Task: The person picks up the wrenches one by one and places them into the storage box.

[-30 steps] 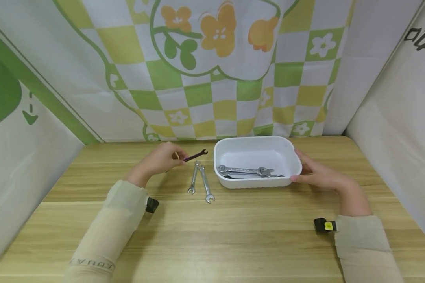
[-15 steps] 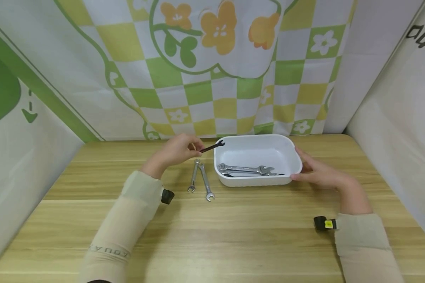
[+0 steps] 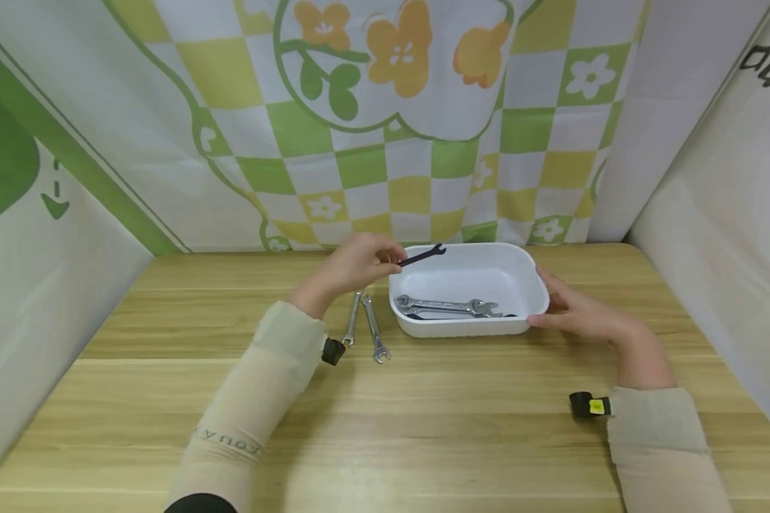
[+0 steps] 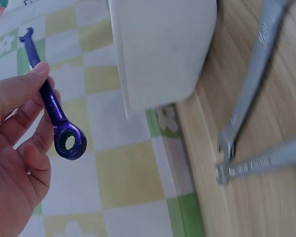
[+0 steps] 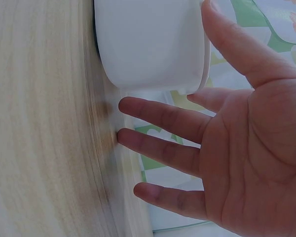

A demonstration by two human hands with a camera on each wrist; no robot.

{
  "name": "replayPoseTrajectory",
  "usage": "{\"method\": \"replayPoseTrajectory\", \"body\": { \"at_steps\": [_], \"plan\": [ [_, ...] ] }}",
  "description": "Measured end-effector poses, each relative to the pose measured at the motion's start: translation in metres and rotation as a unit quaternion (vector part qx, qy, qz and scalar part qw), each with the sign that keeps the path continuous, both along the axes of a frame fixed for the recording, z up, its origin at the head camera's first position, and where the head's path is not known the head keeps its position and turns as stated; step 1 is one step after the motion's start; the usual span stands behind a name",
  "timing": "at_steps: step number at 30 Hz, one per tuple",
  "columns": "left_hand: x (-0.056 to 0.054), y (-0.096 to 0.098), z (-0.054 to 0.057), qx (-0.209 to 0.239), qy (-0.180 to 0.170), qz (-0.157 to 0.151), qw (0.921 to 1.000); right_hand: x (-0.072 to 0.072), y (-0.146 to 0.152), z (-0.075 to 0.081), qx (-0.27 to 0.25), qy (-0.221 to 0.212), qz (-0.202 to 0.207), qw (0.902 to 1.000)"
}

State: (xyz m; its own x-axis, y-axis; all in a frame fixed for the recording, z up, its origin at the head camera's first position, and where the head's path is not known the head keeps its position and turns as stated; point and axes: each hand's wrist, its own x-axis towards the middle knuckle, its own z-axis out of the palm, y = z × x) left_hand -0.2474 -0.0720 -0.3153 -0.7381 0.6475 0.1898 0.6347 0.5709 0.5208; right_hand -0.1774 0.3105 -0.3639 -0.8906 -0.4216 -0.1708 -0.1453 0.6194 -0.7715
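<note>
The ring-ended wrench (image 4: 51, 102) shines purple, the loose wrenches (image 3: 375, 329) silver; the bin (image 3: 465, 328) is white, the table (image 3: 455, 427) yellow-brown wood grain, the backdrop (image 3: 362, 167) checked green, yellow and white with orange flowers

Cream sleeves (image 3: 257, 395) with grey-green cuffs (image 3: 291, 333) bear black wrist blocks (image 3: 333, 350) and, on the left, perhaps Latin lettering (image 3: 229, 439)

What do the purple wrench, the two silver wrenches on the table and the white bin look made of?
Purple wrench: likely metal with a glossy coloured finish; it shows bright highlights. Two silver wrenches: probably steel, perhaps chrome-plated; grey, softly shiny, with lettering along the shanks. White bin: likely plastic, smooth and satin, with rounded, moulded-looking corners; enamelled metal can't be ruled out.
</note>
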Motion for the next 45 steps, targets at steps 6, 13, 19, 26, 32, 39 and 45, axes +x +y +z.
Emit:
{"method": "replayPoseTrajectory", "body": {
  "at_steps": [6, 13, 19, 26, 32, 39, 45],
  "plan": [
    [-0.002, 0.02, -0.004, 0.031, 0.051, -0.033, 0.9976, 0.0, 0.0, 0.0, -0.005, -0.002, 0.005, 1.0],
    [-0.008, 0.039, -0.015, 0.063, 0.036, -0.061, 0.9955, -0.001, 0.002, -0.001, -0.007, 0.001, 0.003, 1.0],
    [-0.014, 0.054, -0.029, 0.06, 0.016, -0.074, 0.9954, -0.001, 0.002, -0.002, -0.002, 0.007, 0.001, 1.0],
    [-0.023, 0.064, -0.044, 0.035, -0.015, -0.057, 0.9976, -0.001, 0.002, -0.003, -0.009, 0.004, 0.002, 1.0],
    [-0.032, 0.066, -0.054, 0.025, -0.049, -0.027, 0.9981, 0.0, 0.001, -0.002, -0.001, 0.005, 0.003, 1.0],
    [-0.037, 0.069, -0.057, -0.022, -0.045, -0.024, 0.9985, -0.001, 0.001, -0.003, 0.006, 0.0, -0.005, 1.0],
    [-0.039, 0.071, -0.059, -0.086, 0.005, -0.042, 0.9954, -0.001, 0.001, -0.002, 0.004, 0.005, 0.0, 1.0]
  ]
}}
